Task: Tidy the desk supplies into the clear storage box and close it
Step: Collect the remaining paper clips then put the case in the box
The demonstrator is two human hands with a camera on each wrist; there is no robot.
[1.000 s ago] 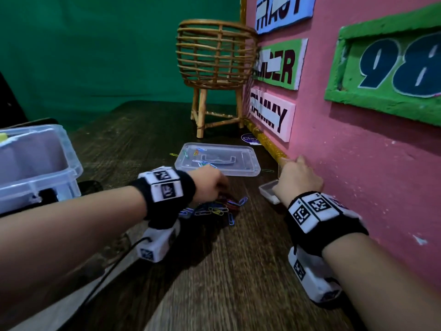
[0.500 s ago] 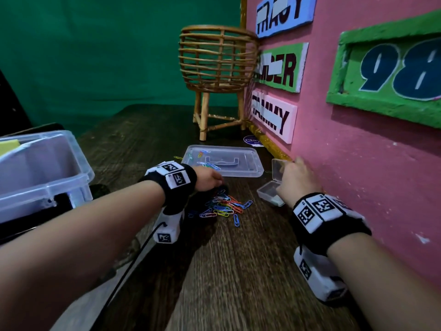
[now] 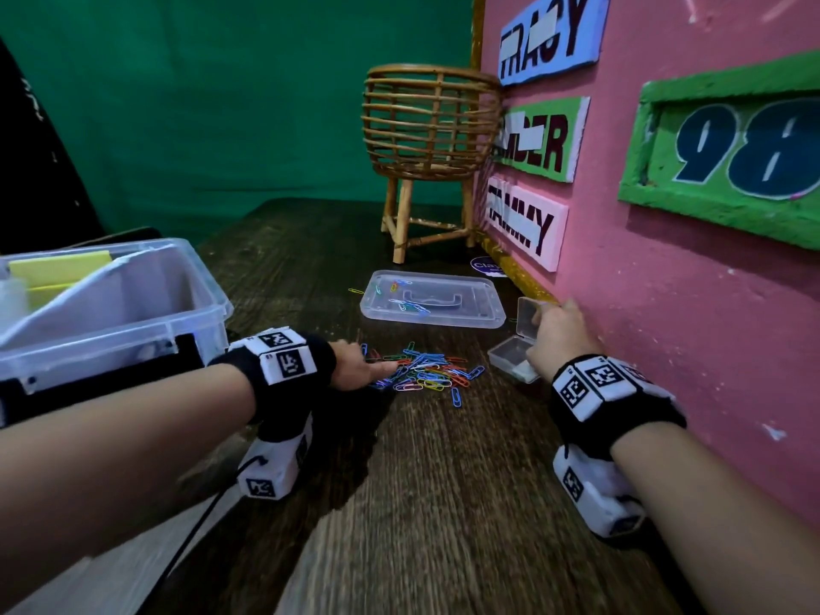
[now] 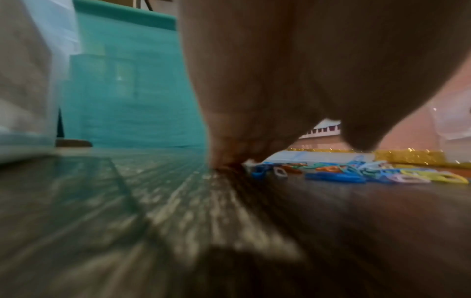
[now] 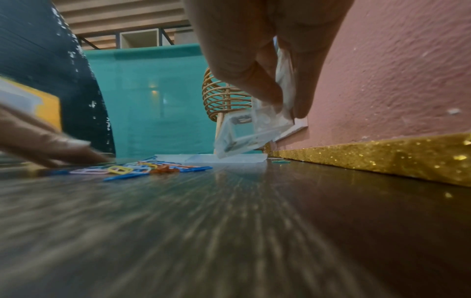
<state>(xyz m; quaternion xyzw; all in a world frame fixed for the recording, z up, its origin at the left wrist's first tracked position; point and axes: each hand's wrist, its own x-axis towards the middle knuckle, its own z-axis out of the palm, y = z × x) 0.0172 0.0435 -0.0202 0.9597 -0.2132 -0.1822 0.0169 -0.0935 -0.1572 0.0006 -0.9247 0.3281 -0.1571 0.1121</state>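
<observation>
On the dark wooden desk [image 3: 443,503] beside the pink wall, the left hand [image 3: 359,364], fingers straight, is now sweeping the scattered coloured paper clips [image 3: 426,374] together. The right hand [image 3: 557,335] is pinching the small hinged clear case [image 3: 514,352], its lid now raised to take them. The big clear storage box [image 3: 133,312] is waiting at left, its flat lid [image 3: 432,299] off.

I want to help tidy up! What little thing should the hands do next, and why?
Probably sweep the paper clips toward the small clear case. The left hand already touches the loose pile on the desk, and the right hand pinches the case beside it, lid open, seemingly ready to catch them. The storage box stands open on the left.
</observation>
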